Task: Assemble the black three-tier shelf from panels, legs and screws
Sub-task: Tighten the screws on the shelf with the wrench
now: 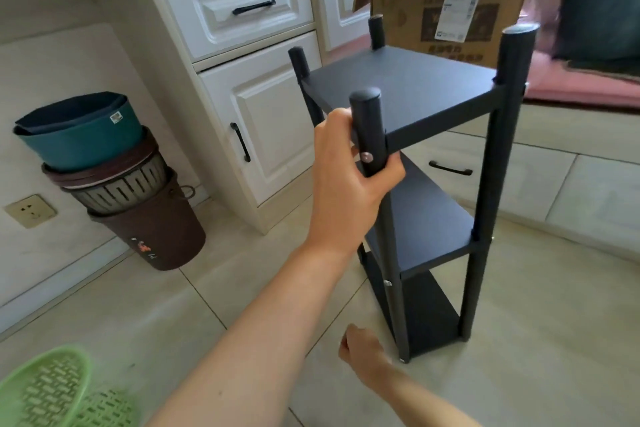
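One shelf (pixel 408 163) — three panels, four legs; two hands; three stacked bins (pixel 114 180); one cardboard box (pixel 446 3).

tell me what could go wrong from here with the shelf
1. Only the left hand grips one corner leg of the shelf; a hard pull might tip it.
2. The box stands close behind, so a tilting shelf could knock it.
3. A screw sits by the thumb and could scrape skin.
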The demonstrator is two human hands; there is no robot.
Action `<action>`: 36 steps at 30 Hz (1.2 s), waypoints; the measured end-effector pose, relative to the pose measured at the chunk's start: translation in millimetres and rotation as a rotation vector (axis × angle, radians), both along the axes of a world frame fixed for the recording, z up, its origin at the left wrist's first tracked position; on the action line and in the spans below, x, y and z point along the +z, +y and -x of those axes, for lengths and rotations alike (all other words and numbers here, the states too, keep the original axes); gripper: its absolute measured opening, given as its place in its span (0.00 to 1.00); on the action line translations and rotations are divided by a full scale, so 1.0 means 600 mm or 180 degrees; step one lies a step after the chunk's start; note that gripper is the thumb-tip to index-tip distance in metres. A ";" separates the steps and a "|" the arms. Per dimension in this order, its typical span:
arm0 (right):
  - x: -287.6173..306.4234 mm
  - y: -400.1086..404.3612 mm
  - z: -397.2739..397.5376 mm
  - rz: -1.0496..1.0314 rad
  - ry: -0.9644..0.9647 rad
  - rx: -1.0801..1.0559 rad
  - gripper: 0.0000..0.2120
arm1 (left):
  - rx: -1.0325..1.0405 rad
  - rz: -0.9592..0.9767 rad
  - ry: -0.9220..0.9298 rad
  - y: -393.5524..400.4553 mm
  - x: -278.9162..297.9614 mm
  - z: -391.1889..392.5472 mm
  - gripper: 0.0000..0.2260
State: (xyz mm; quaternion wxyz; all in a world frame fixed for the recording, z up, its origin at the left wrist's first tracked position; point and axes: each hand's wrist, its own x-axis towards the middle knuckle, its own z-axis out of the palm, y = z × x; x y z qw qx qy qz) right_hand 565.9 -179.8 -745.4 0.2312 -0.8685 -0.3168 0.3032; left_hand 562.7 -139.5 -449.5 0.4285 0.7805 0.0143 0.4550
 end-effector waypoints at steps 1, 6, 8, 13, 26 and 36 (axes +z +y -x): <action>0.009 -0.011 0.003 -0.0104 0.0334 0.0111 0.04 | 0.0015 -0.0031 0.0050 -0.005 0.003 0.003 0.14; 0.130 -0.084 0.002 -0.0433 0.0714 -0.0089 0.06 | 0.0008 -0.0561 0.0211 -0.063 0.019 0.014 0.14; 0.178 -0.112 0.011 -0.0423 0.0652 0.0126 0.03 | 0.0027 -0.0710 0.0179 -0.099 0.028 0.019 0.15; 0.285 -0.231 0.030 -0.0811 0.0551 0.0489 0.03 | 0.0047 -0.0828 0.0142 -0.187 0.046 0.038 0.14; 0.491 -0.593 0.065 -0.1848 -0.0327 -0.0509 0.08 | -0.0700 -0.1040 0.0095 -0.412 0.089 0.051 0.12; 0.569 -0.714 0.039 -0.3552 -0.0620 -0.2155 0.02 | -0.0943 -0.0115 0.0259 -0.485 0.113 0.030 0.08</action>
